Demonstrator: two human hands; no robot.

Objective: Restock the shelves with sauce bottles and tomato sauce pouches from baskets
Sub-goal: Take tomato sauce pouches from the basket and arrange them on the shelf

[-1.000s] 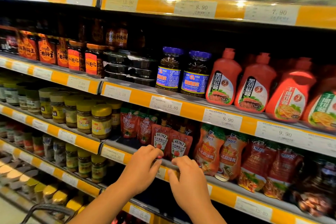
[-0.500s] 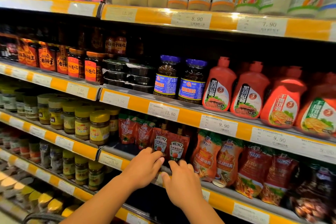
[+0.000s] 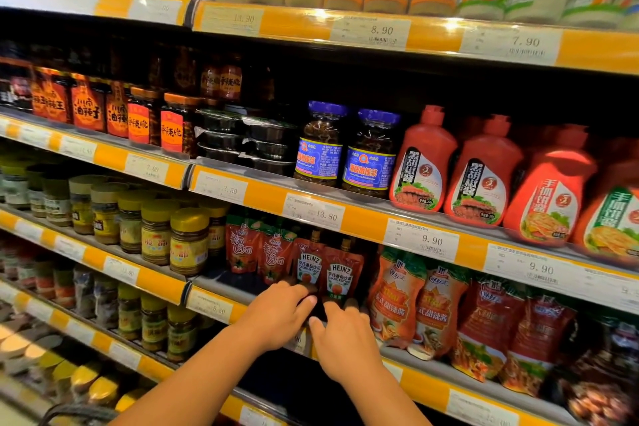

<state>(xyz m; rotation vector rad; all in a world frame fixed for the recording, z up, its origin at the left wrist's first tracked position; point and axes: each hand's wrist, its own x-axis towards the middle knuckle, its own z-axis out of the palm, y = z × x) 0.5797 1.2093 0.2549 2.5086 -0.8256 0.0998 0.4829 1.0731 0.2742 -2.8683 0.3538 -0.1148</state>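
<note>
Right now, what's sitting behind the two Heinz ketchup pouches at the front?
Behind the Heinz pouches only dark shelf shadow shows; any further pouches are hidden. Both hands, left and right, cover their bases.

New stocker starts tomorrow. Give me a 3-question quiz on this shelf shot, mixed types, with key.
1. True or false: both hands are at the base of the Heinz pouches.
2. Which price tag sits under the blue-lid jars? A) 7.90 B) 13.80 C) 5.50
3. Fill in: just right of the Heinz pouches stand the ____ chili-sauce pouches.

Key
1. True: the left hand and right hand meet at the pouch bottoms, at the shelf edge.
2. B
3. orange
</note>
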